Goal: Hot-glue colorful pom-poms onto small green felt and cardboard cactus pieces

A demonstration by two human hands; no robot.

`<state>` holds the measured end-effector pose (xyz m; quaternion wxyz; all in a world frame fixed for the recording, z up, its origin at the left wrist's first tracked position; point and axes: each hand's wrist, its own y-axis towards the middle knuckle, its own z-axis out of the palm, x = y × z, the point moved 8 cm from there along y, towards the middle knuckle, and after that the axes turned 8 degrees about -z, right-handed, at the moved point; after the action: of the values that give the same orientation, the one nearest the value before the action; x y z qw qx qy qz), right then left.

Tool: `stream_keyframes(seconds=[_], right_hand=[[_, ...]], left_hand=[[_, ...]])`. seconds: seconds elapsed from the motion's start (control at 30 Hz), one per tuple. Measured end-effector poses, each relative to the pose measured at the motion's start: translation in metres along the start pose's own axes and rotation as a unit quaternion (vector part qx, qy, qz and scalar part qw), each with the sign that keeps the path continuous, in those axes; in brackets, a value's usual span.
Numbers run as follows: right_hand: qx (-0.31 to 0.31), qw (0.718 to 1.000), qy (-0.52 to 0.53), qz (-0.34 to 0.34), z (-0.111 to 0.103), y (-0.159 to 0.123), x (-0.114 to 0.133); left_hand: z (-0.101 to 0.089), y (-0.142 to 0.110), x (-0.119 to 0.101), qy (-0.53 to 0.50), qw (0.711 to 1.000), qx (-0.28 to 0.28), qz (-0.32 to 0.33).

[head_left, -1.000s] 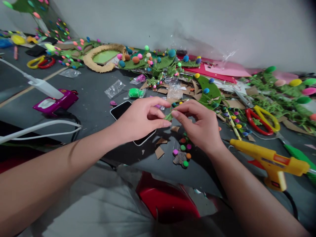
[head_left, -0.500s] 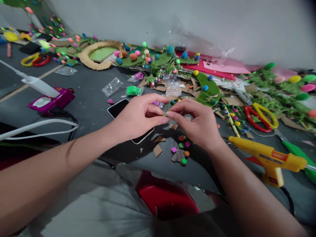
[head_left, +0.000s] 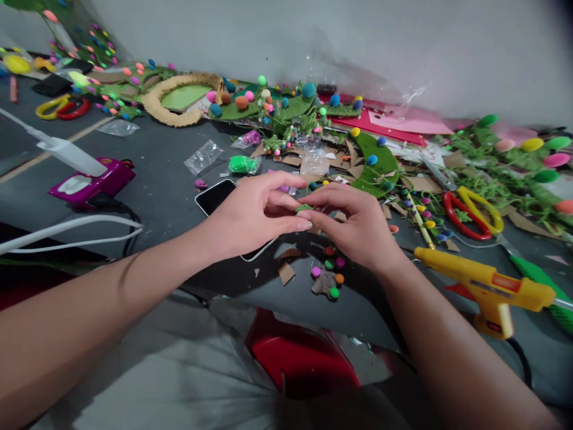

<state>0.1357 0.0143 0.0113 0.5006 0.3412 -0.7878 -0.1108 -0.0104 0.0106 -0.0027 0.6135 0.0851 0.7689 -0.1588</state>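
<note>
Above the dark table, the fingers of my left hand point(head_left: 250, 209) and my right hand point(head_left: 358, 227) meet. Both are closed on a small green piece point(head_left: 304, 208), perhaps clay or twisted fibre; its kind is too small to tell. My left hand partly covers a phone point(head_left: 215, 196) lying on the table. Below my fingers sits a small grey piece point(head_left: 324, 282) ringed by several coloured balls point(head_left: 334, 292). Cardboard scraps point(head_left: 286, 273) lie to its left.
At right are a yellow glue gun point(head_left: 483, 280) and red-and-yellow-handled scissors point(head_left: 468, 218). A purple power adapter point(head_left: 96, 182) with white cables stands at left. Along the wall run green leafy pieces with coloured balls point(head_left: 286, 110) and a tan ring point(head_left: 156, 107). Green clay point(head_left: 244, 165) lies mid-table.
My fingers have shifted slightly around the green piece, and more of it now shows between them. My right hand has lowered a little; the things on the table stay put.
</note>
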Motion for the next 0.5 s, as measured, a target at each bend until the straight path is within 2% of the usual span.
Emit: stream_keyframes(seconds=[0.17,0.27,0.33,0.5], right_hand=[[-0.048,0.999,-0.016,0.006,-0.01,0.0,-0.001],[-0.112,0.993,-0.009,0.035,-0.025,-0.003,-0.01],[-0.127,0.991,0.001,0.043,-0.03,-0.004,-0.014],[-0.028,0.999,0.012,0.029,-0.009,-0.003,-0.011]], left_hand=[[-0.002,0.001,-0.003,0.054,0.998,-0.011,0.01],[-0.001,0.0,-0.002,0.049,0.999,-0.009,-0.005],[0.0,-0.001,-0.001,0.033,0.999,-0.004,-0.014],[0.003,-0.001,0.001,-0.017,1.0,0.019,-0.007]])
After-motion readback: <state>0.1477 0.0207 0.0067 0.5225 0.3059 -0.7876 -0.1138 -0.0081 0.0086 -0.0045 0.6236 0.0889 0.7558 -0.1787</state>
